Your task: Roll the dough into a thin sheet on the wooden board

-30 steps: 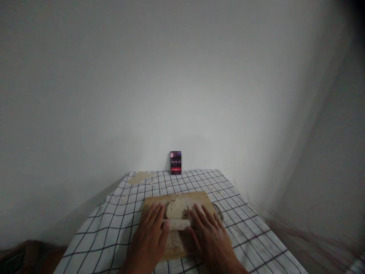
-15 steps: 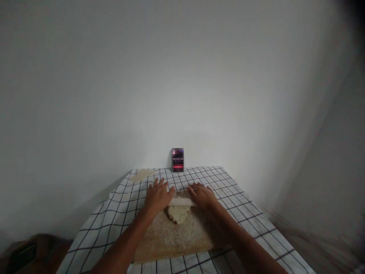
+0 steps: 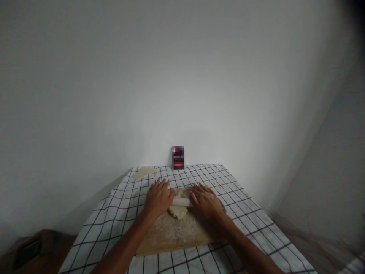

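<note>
A pale rolling pin [image 3: 181, 201] lies crosswise on a floured wooden board [image 3: 171, 238]. My left hand [image 3: 159, 196] rests flat over its left end, fingers stretched forward and apart. On the other end lies my right hand [image 3: 205, 198], also flat, with its fingers extended over the pin. Between the hands, a piece of pale dough [image 3: 178, 212] with a ragged near edge sticks out on my side of the pin. Some pale dough or flour shows just beyond it. Both ends of the pin are hidden under my hands.
The board lies on a white checked tablecloth [image 3: 114, 217]. A thin, pale flat sheet [image 3: 143, 172] lies at the far left. Against the wall stands a dark, blurred upright object [image 3: 178, 157]. A brown object [image 3: 31, 249] sits low at left, beyond the table edge.
The rolling pin has moved slightly toward me over the dough, with both hands on it. More of the board shows beyond the pin. The view has tilted a little.
</note>
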`<control>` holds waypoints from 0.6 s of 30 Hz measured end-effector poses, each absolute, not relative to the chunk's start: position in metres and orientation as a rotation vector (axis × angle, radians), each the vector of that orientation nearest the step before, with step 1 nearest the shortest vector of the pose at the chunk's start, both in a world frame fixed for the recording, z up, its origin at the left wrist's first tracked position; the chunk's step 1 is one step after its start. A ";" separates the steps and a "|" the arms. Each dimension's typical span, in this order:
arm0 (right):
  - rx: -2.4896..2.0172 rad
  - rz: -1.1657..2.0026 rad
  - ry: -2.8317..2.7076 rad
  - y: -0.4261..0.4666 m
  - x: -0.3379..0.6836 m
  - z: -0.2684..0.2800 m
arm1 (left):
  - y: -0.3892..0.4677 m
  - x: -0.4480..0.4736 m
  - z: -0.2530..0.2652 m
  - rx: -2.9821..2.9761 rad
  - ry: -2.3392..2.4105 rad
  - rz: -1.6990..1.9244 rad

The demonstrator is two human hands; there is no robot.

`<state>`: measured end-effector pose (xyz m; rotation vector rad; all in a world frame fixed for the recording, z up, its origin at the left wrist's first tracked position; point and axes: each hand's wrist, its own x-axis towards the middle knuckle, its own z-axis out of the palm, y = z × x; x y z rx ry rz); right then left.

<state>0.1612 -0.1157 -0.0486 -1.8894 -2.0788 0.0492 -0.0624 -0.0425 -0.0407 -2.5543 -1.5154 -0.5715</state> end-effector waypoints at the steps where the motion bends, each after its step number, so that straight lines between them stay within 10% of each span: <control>1: -1.874 0.034 -2.066 -0.126 0.158 -0.053 | -0.050 -0.064 -0.042 -2.547 -1.497 -0.583; 18: -1.601 0.010 -1.866 -0.190 0.139 -0.072 | -0.128 -0.121 -0.070 -2.849 -1.562 -0.783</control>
